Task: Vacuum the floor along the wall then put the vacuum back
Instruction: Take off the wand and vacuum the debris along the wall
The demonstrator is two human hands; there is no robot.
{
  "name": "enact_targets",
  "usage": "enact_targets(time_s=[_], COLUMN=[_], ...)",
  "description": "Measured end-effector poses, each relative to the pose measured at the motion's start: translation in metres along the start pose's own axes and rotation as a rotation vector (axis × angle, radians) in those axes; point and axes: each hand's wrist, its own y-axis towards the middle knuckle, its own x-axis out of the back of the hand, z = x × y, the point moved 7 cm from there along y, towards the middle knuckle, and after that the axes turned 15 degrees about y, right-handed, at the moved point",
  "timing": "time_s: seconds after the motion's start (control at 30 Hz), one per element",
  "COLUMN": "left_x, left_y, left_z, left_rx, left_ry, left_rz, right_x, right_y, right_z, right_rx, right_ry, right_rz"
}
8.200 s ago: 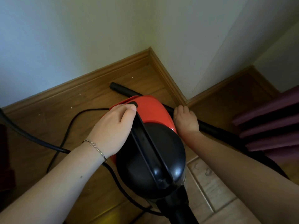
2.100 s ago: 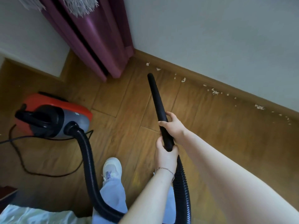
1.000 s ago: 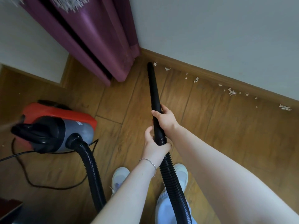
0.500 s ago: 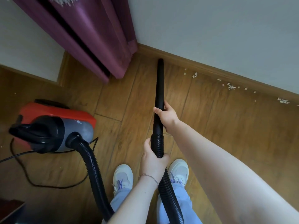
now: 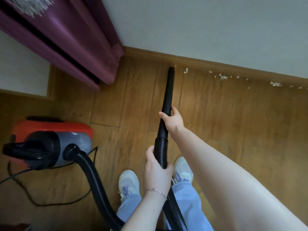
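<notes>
Item: vacuum nozzle (image 5: 168, 95), long axis running away from the person toward the skirting board (image 5: 233, 66), tip almost at it, contact unclear. Right hand (image 5: 172, 121) clamped on the rigid tube, nearer the tip; left hand (image 5: 157, 172) closed round the ribbed hose (image 5: 160, 153) behind it. Pale debris (image 5: 222, 76) lies rightward of the tip along the wall. Wood floor (image 5: 233, 122); vacuum body (image 5: 51, 144) left; purple curtain (image 5: 70, 39) in the corner.
</notes>
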Motion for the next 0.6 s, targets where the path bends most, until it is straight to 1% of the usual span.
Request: enact_targets(time_s=[0.07, 0.23, 0.37, 0.47, 0.6], left_x=[-0.004, -0.008, -0.010, -0.019, -0.031], left_y=[0.000, 0.002, 0.000, -0.002, -0.005], left_z=[-0.006, -0.009, -0.008, -0.012, -0.028], left_rx=[-0.021, -0.069, -0.066, -0.036, -0.034], left_ry=[0.045, 0.074, 0.011, -0.046, -0.034], left_rz=[0.019, 0.007, -0.024, 0.026, 0.049], right_x=[0.012, 0.020, 0.024, 0.031, 0.042], right_y=[0.001, -0.003, -0.002, 0.000, 0.004], right_z=[0.000, -0.006, -0.006, -0.006, -0.001], right_rx=[-0.017, -0.131, -0.097, -0.101, -0.086], right_ry=[0.039, 0.179, 0.121, 0.120, 0.100], right_rz=[0.007, 0.137, 0.089, 0.079, 0.069])
